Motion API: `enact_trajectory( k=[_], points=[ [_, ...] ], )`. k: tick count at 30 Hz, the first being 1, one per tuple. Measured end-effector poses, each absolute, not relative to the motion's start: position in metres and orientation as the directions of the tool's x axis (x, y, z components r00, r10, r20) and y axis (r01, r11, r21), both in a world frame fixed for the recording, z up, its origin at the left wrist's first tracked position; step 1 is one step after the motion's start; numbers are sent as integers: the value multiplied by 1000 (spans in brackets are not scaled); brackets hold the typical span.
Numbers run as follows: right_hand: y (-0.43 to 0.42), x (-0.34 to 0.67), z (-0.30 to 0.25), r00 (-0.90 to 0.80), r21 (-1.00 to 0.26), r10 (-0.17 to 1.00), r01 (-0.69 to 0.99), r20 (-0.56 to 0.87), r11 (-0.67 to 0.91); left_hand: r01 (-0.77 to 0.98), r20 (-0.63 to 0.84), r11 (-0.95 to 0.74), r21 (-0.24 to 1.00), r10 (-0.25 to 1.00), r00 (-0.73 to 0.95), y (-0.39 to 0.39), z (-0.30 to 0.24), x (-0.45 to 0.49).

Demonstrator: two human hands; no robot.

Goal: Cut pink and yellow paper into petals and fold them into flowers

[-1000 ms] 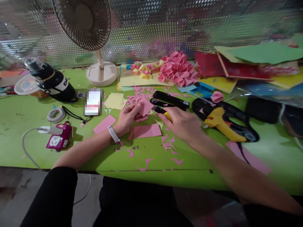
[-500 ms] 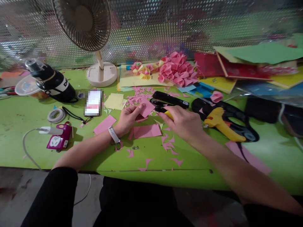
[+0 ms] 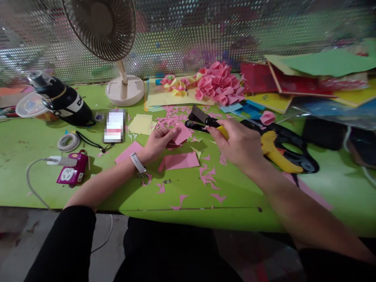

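My left hand pinches a small pink paper piece between thumb and fingers. My right hand is closed around a tool with a yellow handle, which looks like scissors; its blades do not show clearly. Right at those fingertips is a black stapler, and the hand covers its right end. Whether the fingers also grip the stapler I cannot tell. Pink paper rectangles lie below the left hand. Pink offcuts are strewn behind both hands.
Folded pink paper shapes are heaped at the back. A yellow glue gun lies on the right by a black tool. A fan, a black bottle, a phone, a tape roll and a purple socket block stand left.
My right hand has moved right, away from the pink paper, and now covers the stapler's right end. The stapler's upper part looks tilted up. My left hand keeps the paper pinched.
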State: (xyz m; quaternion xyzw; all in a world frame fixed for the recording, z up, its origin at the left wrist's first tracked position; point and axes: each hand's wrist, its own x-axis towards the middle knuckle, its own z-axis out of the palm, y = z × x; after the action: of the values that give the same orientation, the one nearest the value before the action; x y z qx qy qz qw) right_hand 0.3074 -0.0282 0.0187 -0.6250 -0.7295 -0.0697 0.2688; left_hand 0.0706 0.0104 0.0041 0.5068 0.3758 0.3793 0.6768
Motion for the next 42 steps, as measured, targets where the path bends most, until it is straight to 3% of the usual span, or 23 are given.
enact_trajectory(
  k=[3,6,9,12,16,19,23,27,30,32,33,35,38,42],
  points=[
    [-28,314,33,-49,-394,988,913,146,104,99,-186,158,982,869,459,23,7,61],
    [-28,311,43,-98,-429,967,903,-236,-13,332,-191,30,943,864,465,34,7,54],
    [-29,298,41,-131,-416,915,908,-383,-45,498,-188,-71,864,873,450,36,8,53],
    [-30,285,33,-138,-455,889,886,-437,-86,606,-208,-103,788,883,420,32,11,55],
    [-31,283,26,-142,-580,884,798,-445,-164,648,-64,-185,739,938,342,26,19,57],
    [-30,295,26,-173,-687,899,706,-403,-172,564,46,-232,793,945,323,26,21,56],
    [-26,311,29,-115,-857,969,497,-219,-135,332,121,-239,913,933,338,29,21,54],
    [-25,311,34,89,-966,996,252,-26,-48,154,136,-200,968,926,352,21,30,55],
    [-29,303,36,222,-983,969,171,107,70,131,-17,-86,988,774,633,3,40,61],
    [-34,295,36,249,-981,953,134,171,141,123,-159,102,987,544,824,-9,42,68],
    [-37,291,35,257,-982,949,98,182,162,94,-194,212,973,526,828,-14,41,73],
    [-43,283,33,260,-987,952,13,160,162,-74,-213,415,907,602,770,-19,34,80],
    [-53,274,27,207,-991,971,-40,119,130,-402,-208,453,795,828,521,-15,19,86],
    [-57,277,21,48,-990,988,21,143,142,-470,-247,438,766,876,414,-3,9,81]
  ],
)
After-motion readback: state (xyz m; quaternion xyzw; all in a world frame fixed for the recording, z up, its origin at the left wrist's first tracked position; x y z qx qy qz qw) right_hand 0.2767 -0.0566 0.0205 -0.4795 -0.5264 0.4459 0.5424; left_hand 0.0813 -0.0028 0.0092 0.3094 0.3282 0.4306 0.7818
